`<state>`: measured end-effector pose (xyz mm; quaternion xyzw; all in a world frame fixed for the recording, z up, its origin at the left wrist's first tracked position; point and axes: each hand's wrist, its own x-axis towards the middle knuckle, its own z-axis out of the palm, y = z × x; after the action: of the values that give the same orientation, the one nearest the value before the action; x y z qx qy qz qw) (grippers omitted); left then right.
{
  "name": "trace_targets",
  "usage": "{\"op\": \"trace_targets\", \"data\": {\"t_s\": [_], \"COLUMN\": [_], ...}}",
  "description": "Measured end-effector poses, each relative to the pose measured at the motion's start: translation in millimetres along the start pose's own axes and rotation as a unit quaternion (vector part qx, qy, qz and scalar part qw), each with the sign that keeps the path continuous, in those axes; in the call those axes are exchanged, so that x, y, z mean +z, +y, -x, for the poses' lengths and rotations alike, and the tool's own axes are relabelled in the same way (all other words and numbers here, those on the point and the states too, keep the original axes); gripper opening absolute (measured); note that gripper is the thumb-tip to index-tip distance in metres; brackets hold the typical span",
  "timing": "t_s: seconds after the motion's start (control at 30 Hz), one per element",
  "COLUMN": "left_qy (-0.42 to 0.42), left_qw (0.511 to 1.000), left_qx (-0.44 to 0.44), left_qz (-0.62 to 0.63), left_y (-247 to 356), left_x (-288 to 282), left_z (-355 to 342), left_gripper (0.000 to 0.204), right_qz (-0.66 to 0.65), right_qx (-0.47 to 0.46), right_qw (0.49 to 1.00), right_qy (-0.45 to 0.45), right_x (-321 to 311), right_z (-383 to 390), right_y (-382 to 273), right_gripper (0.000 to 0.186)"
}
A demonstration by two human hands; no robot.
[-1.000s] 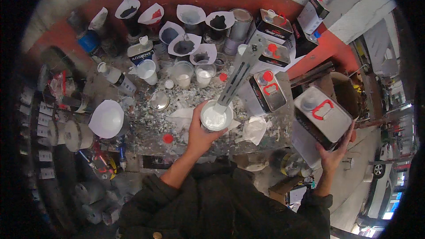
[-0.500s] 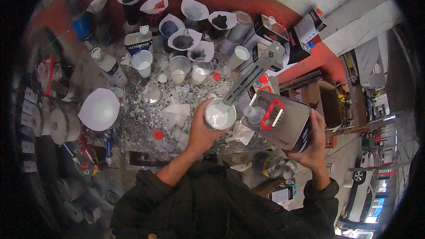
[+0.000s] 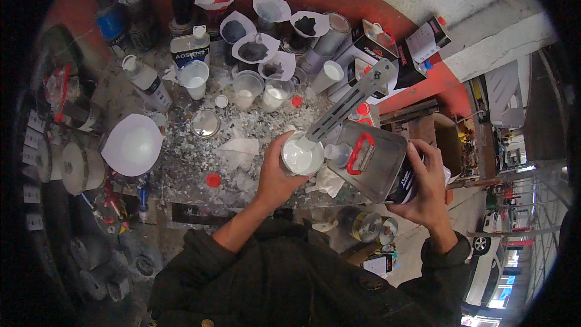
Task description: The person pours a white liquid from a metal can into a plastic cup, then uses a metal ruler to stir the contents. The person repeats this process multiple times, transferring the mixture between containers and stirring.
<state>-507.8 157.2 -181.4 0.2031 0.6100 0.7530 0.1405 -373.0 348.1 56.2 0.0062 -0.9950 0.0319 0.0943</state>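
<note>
Over the front part of the paint-flecked bench (image 3: 193, 189), I log both hands occupied. Left hand (image 3: 277, 175): fingers curled partway around a cup (image 3: 302, 160) of white material, gripping it from its left and near side. A grey slotted stick (image 3: 354, 98) stands in the cup, lower end in the white contents, upper end leaning away to the far right.

Right hand (image 3: 427, 186): spread wide, fingers on the far side and thumb on the near side, clasping the right end of a rectangular metal can (image 3: 382, 166). I note the can tipped toward the cup, red handle (image 3: 361, 154) uppermost. Its translucent spout (image 3: 339, 154) sits just beside the cup's right rim; whether the two touch, or whether liquid is running, I cannot tell.

Under the can's near left corner I record a crumpled white paper (image 3: 329, 182). Left of the cup lie a flattened white sheet (image 3: 238, 152), a red cap (image 3: 213, 180) and a round metal lid (image 3: 205, 123). Farther back stand two translucent cups (image 3: 247, 88) side by side, with a white cup (image 3: 195, 79) to their left. Near the bench's left end I see a wide paper cone (image 3: 132, 144).
</note>
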Motion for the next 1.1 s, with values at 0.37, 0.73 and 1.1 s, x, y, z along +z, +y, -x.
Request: {"op": "trace_targets", "data": {"t_s": [0.37, 0.73, 1.1], "left_qy": [-0.003, -0.026, -0.024], "left_qw": [1.000, 0.999, 1.000], "left_qx": [-0.004, -0.003, -0.002], "left_qz": [0.015, -0.019, -0.010], "left_y": [6.1, 1.0, 3.6], "left_x": [0.3, -2.4, -1.2], "left_z": [-1.4, -3.0, -4.1], "left_gripper": [0.089, 0.095, 0.094], "right_qz": [0.040, 0.051, 0.056], "right_qx": [-0.006, -0.012, -0.002], "right_qw": [0.998, 0.997, 0.997], "right_qy": [-0.041, -0.052, -0.054], "right_x": [-7.5, -8.9, -11.6], "right_z": [-12.3, -15.7, -14.5], "right_y": [-8.2, -9.0, -9.8], "right_gripper": [0.112, 0.112, 0.111]}}
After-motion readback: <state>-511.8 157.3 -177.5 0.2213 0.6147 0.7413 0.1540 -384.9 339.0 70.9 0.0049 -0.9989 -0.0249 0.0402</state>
